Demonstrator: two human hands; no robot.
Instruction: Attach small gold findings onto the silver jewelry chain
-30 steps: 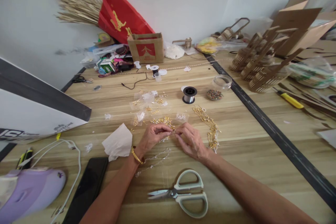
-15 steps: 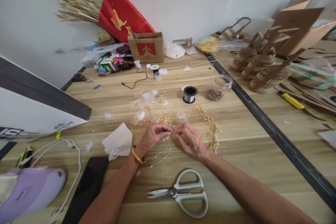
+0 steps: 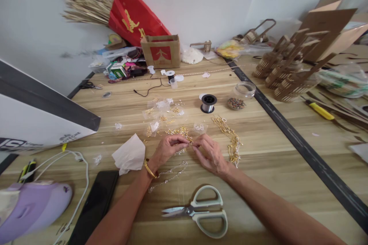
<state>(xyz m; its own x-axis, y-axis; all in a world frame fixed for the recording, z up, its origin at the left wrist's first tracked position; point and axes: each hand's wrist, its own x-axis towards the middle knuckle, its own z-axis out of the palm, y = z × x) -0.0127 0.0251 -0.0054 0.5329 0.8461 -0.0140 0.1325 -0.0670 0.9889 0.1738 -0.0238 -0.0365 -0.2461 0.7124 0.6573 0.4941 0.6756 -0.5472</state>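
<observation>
My left hand (image 3: 169,149) and my right hand (image 3: 209,154) meet fingertip to fingertip over the wooden table, each in a pinch. Whatever sits between the fingertips is too small to name. Just behind them lies a scatter of gold and silver beads (image 3: 178,131). A silver beaded chain (image 3: 169,179) rests below my left hand, partly by the wrist with the gold bracelet (image 3: 150,169). Right of my right hand is a bundle of gold chains (image 3: 234,141). Scissors with pale handles (image 3: 198,211) lie in front, blades pointing left.
A wire spool (image 3: 208,103) and a tipped jar of beads (image 3: 238,97) stand behind. Small bags of findings (image 3: 161,107) lie centrally. On the left are a paper napkin (image 3: 129,154), a black phone (image 3: 93,206) and a white box (image 3: 43,115). Woven baskets (image 3: 290,72) stand right.
Almost nothing differs. Both hands keep their pinch in the same place, and the view has shifted very slightly.
</observation>
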